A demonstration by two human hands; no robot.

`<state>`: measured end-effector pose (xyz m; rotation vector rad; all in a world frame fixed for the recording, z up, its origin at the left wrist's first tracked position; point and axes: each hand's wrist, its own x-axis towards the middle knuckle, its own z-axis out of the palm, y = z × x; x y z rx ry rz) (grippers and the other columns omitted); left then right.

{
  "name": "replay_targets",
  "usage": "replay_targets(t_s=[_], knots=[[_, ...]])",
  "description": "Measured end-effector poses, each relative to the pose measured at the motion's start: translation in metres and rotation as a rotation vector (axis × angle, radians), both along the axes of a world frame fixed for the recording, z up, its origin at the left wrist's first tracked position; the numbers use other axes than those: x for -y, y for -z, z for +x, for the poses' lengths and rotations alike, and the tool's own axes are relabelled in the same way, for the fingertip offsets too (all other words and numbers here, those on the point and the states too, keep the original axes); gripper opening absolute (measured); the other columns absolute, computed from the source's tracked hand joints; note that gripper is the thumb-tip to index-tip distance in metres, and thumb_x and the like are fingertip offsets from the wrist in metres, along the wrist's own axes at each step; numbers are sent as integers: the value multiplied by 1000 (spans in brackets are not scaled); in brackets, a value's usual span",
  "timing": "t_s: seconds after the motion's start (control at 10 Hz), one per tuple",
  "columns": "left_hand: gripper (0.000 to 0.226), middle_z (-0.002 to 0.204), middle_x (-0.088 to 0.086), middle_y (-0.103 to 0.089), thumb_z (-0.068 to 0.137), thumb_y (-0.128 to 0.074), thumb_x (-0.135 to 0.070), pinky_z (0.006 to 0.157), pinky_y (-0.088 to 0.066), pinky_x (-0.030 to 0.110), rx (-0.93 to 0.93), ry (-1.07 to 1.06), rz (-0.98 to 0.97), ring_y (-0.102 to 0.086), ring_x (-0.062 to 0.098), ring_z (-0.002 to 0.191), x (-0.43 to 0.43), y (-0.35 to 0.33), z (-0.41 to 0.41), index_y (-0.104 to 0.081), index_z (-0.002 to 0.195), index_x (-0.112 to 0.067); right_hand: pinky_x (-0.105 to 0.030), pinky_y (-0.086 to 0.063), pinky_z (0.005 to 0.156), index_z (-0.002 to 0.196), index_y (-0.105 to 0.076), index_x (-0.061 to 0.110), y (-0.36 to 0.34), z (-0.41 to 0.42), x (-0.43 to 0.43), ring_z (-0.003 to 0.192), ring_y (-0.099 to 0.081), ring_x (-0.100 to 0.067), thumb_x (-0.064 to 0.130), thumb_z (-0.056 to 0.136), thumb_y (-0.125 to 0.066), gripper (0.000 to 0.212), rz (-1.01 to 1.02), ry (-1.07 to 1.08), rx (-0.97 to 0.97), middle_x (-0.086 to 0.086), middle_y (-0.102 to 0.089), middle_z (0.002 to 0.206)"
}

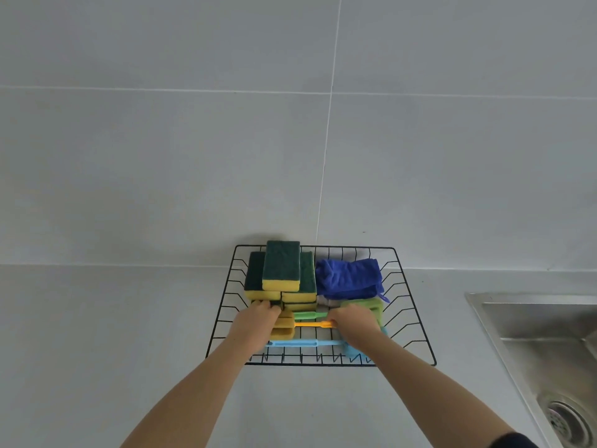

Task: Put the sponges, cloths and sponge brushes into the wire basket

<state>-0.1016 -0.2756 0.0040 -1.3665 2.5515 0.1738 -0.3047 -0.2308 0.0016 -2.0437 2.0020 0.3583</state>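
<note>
A black wire basket (416, 318) stands on the counter against the wall. Green-and-yellow sponges (281, 270) are stacked in its back left. A blue cloth (349, 276) lies in the back right on a pale cloth (326, 300). Along the front lie three sponge brushes: a green one (308, 315), an orange one (313, 324) with a yellow head (284, 326), and a blue one (307, 343). My left hand (258, 320) is curled over the yellow head, fingertips against the lowest sponges. My right hand (353, 323) closes at the orange handle's right end, covering the green brush's head (371, 303).
A steel sink (549, 350) with a drain is set into the counter at the right. A grey tiled wall rises right behind the basket. Grey countertop (113, 334) spreads to the left and in front of the basket.
</note>
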Motion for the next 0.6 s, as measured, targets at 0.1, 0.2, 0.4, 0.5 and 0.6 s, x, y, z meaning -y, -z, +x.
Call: replay_targets(t_s=[0.1,0.2,0.4,0.5,0.6], knots=[[37,124,8,-55,87,-58,-21,94,-48,34,46,25,-31,-54,22,112,-2,4,0,-46,121,-12,-35,-48,79,114,-57,17,2,3,-3,97,-60,-26,10,92,-45,27,8,-22,-43,-8,-64,105],[48,132,8,-51,87,-59,-23,101,-42,35,74,49,-57,-48,23,120,-3,5,3,-40,129,-13,-34,-49,80,123,-50,20,-2,5,-8,96,-60,-24,10,90,-48,34,25,-26,-33,-8,-63,106],[62,151,6,-28,93,-45,-31,116,-21,42,71,88,-80,-24,24,140,-8,-13,9,-17,144,-12,-35,-53,83,136,-35,22,-17,5,-21,101,-60,-25,10,92,-42,47,27,-14,116,-9,-60,117],[58,156,4,-19,97,-31,-38,117,-16,43,38,81,-71,-15,22,144,-12,-28,10,-10,146,-14,-36,-46,95,141,-28,20,-36,1,-27,116,-53,-26,21,95,-39,48,-5,-1,217,-10,-49,135],[62,158,3,-9,97,-26,-43,118,-13,44,0,53,-67,-9,22,145,-19,-50,10,-2,147,-15,-41,-27,112,147,-10,16,-57,-3,-35,141,-24,-26,33,96,-34,59,-53,-3,223,-7,-20,155]])
